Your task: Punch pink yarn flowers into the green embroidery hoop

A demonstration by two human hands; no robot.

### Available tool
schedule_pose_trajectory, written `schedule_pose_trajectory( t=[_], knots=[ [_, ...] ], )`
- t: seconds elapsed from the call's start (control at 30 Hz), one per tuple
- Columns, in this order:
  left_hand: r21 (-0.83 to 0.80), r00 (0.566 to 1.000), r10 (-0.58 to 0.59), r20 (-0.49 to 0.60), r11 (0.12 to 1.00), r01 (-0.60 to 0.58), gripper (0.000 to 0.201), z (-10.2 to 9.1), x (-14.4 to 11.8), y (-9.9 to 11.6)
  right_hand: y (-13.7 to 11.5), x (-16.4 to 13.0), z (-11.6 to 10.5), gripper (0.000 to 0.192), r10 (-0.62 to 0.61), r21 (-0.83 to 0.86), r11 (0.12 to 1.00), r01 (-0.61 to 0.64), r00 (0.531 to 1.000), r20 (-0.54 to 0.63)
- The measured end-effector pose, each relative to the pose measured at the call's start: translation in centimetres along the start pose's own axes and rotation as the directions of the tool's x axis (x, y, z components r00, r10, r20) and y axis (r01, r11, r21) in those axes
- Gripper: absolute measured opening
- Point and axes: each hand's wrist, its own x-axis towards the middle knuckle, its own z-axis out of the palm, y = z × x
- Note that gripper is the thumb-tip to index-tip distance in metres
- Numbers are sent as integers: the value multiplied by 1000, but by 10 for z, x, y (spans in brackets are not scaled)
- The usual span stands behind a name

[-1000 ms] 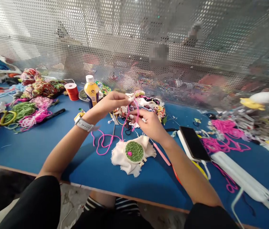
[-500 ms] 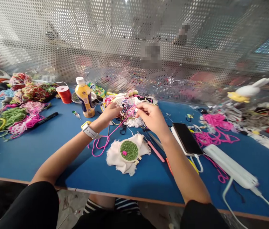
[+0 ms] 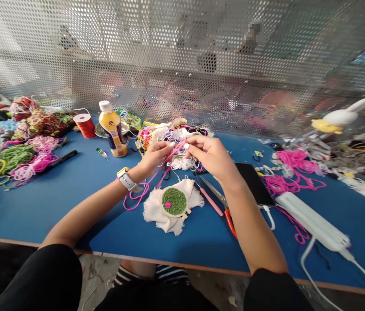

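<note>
Left hand [image 3: 156, 156] and right hand [image 3: 209, 156] both raised just above the blue surface [image 3: 72, 190], fingertips close together. Each grip pinched shut on the pink yarn [image 3: 166, 166]: the strand runs between both pinches, then drops down-left and loops on the surface beside my left wrist. Small embroidery hoop [image 3: 174, 201] with green fill and a pink dot lies on white cloth right below my hands, not touched. Scissors [image 3: 221, 203] with orange handles just right of the hoop, partly under my right forearm. Yellow bottle [image 3: 112, 129] and orange spool [image 3: 84, 125] stand farther left. Tangled yarn pile sits behind my hands
</note>
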Motion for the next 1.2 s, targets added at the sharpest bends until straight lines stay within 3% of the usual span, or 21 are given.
schedule_pose_trajectory(
  t=[0.1, 0.2, 0.3, 0.37, 0.47, 0.6, 0.8, 0.93, 1.07, 1.2],
  knots=[
    [16, 996, 1, -91, 1000, 1, 23, 1, -1, 3, 1, 0, -1, 15, -8, -7, 1000, 8, 1000, -12],
    [27, 983, 134, 121, 990, -138, 42, 9, -10, 10, -3, -3, 0, 10, -10, -54, 998, 11, 999, 31],
    [124, 949, 123, 289, 978, -165, 41, 15, -18, 16, -10, -7, 2, 12, -18, -85, 996, 22, 999, 49],
    [216, 960, 139, 243, 957, -193, 39, 16, -20, 18, -14, -10, 2, 12, -14, -104, 994, 19, 999, 43],
    [279, 957, 266, 115, 916, -288, 42, 12, -20, 24, -18, -14, 0, 12, -29, -99, 995, 31, 999, 21],
    [301, 941, 336, 33, 895, -330, 42, 9, -24, 41, -19, -15, 1, 12, -46, 118, 992, 36, 995, 83],
    [240, 936, 342, 83, 905, -352, 37, 2, -27, 55, -24, -17, 10, 15, -20, 499, 856, -139, 954, 299],
    [287, 905, 425, 32, 863, -415, 34, -4, -25, 56, -22, -18, 18, 18, 3, 551, 805, -223, 929, 371],
    [356, 853, 521, -40, 805, -475, 35, -7, -24, 61, -19, -21, 30, 18, -56, 601, 769, -218, 914, 402],
    [321, 858, 512, -41, 820, -474, 35, -11, -21, 62, -18, -25, 42, 18, -116, 614, 766, -189, 899, 421]
  ],
)
